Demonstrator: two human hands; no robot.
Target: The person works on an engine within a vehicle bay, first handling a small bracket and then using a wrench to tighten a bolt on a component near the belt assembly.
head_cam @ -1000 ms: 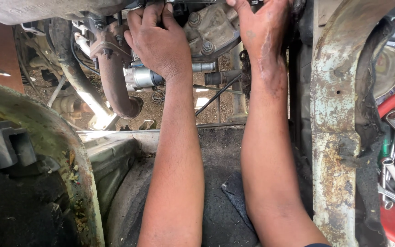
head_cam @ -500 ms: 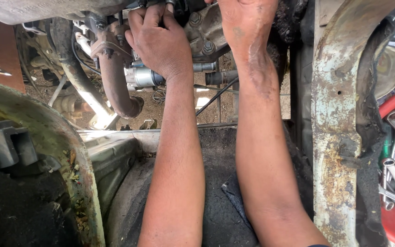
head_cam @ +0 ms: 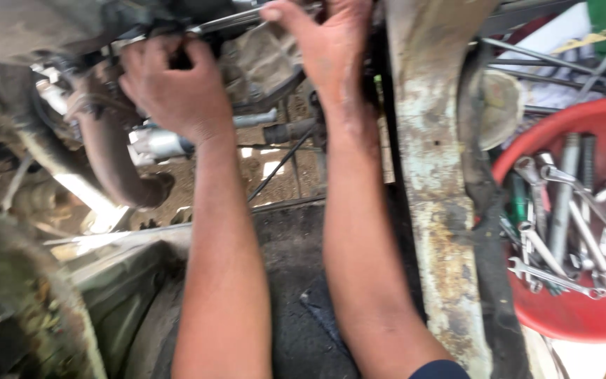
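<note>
We see a slim metal wrench (head_cam: 236,19) lying across the top of the grimy engine parts (head_cam: 264,60), at the upper edge of the view. Our left hand (head_cam: 173,88) curls tight around its left end, fingers folded in. Our right hand (head_cam: 331,49) presses on the other end, thumb stretched along the shaft; its fingers run out of view, so we cannot tell how they close. Below the hands hang a dark curved hose (head_cam: 110,158) and a pale cylindrical part (head_cam: 156,142). A rusty painted frame post (head_cam: 429,182) stands close against our right forearm. Beyond it, well apart, a red tub (head_cam: 583,319) holds loose spanners (head_cam: 562,231).
</note>
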